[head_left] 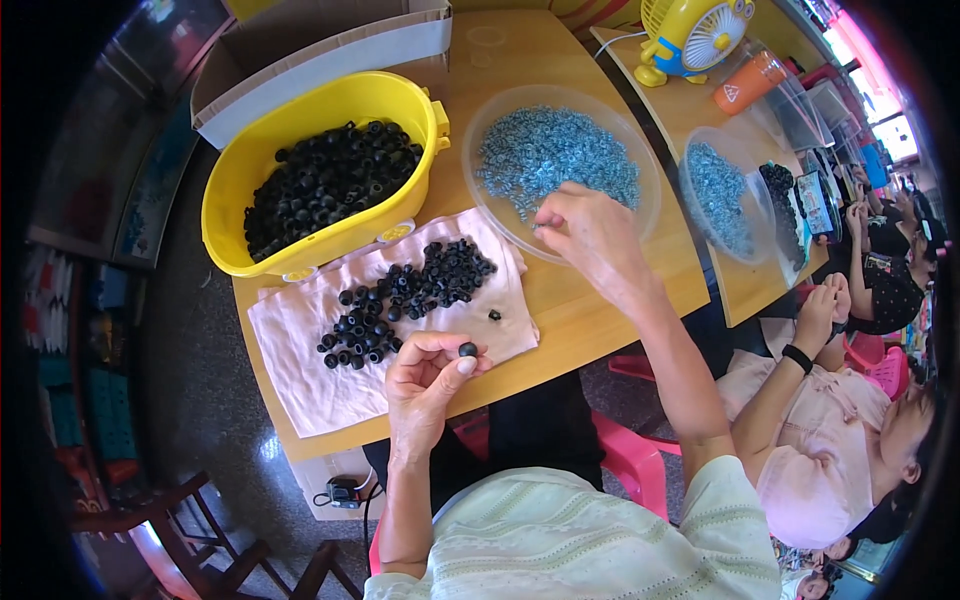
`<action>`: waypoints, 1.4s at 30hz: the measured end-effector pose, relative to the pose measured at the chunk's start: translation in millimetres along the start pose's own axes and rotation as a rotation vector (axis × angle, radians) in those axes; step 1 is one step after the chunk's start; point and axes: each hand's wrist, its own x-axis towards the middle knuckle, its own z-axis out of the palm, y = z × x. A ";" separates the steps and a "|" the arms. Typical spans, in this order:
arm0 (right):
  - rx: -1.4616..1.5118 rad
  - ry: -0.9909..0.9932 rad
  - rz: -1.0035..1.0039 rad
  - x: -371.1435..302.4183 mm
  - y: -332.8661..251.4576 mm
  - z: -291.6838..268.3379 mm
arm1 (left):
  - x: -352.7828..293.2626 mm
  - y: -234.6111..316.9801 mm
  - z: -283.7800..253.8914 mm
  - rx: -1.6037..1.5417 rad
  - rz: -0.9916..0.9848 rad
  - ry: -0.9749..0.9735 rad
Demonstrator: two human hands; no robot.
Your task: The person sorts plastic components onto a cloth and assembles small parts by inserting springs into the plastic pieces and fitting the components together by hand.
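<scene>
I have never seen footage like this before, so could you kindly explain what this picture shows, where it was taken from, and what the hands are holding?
This is one picture from a wide fisheye camera worn on a person's head, looking down at their own two bare hands; no machine is involved. The left hand pinches a small black rubber ring between its fingertips. The right hand reaches into a clear plastic bowl of small bluish metal parts. On the wooden table lies a pink cloth with a pile of black rings, beside a yellow tub full of more. Other people sit to the right.
</scene>
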 end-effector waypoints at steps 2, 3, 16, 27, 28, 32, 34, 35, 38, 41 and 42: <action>0.069 -0.034 0.091 -0.8 -0.5 -4.5 | -0.1 0.1 -0.3 0.004 0.006 -0.006; 0.069 -0.036 0.089 -2.2 3.6 -5.3 | 0.4 -0.1 -1.4 0.003 0.007 -0.005; 0.246 0.019 0.194 -13.8 34.4 -29.7 | 1.0 0.8 -3.3 -0.012 0.016 -0.054; 0.060 0.095 0.122 -1.2 33.4 -8.8 | 2.0 0.6 -2.1 -0.007 0.004 -0.052; 0.225 0.041 0.158 -2.1 35.5 -11.1 | 1.6 0.5 -2.7 -0.005 0.013 -0.056; 0.177 0.079 0.252 -8.8 40.8 -36.1 | 1.5 0.7 -3.0 -0.011 0.018 -0.064; 0.007 0.143 0.176 -12.3 59.4 -39.4 | 1.8 1.5 -1.4 -0.008 0.010 -0.060; -0.161 0.205 0.098 -14.0 66.3 -42.3 | 2.3 1.9 -0.3 -0.002 0.004 -0.054; -0.067 -0.049 0.081 -27.1 60.1 -58.3 | 1.2 1.5 -3.0 0.007 0.008 -0.047; 0.003 -0.196 -0.022 -44.0 42.7 -68.7 | -0.2 1.1 -4.5 0.013 0.016 -0.038; -0.001 -0.187 -0.018 -50.1 44.6 -66.3 | 0.1 1.0 -3.5 0.014 0.017 -0.048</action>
